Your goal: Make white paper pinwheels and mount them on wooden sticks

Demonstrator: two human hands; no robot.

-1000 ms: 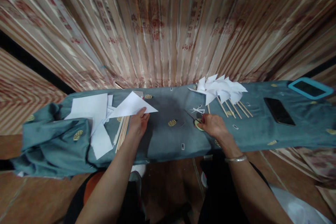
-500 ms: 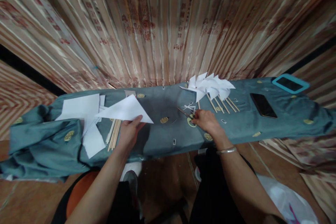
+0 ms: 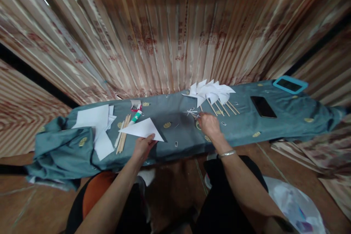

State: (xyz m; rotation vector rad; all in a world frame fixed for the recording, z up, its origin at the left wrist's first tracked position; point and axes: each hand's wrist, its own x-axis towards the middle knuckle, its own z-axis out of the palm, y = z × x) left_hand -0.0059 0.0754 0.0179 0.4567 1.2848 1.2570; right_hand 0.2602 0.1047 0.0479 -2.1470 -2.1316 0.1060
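Observation:
My left hand (image 3: 144,146) pinches the lower edge of a folded white paper triangle (image 3: 144,129), thumb on top, held just above the cloth. My right hand (image 3: 210,126) is closed on the scissors (image 3: 197,126); a pale green handle loop shows beside the fingers, and the rest is mostly hidden. Thin white paper strips (image 3: 189,112) lie crossed by the fingertips. Beyond that hand, several white paper pinwheels (image 3: 210,91) on wooden sticks lie overlapping.
At left are white paper sheets (image 3: 91,117), wooden sticks (image 3: 123,137), a green-and-white glue stick (image 3: 135,117) and a small open box (image 3: 136,105). A black phone (image 3: 263,106) and a blue-framed device (image 3: 290,84) lie right on the grey-green cloth (image 3: 175,131).
The paper triangle has moved off to the right and nearer me, uncovering the glue stick and box. My right hand has shifted slightly toward the strips. The whole view has shifted.

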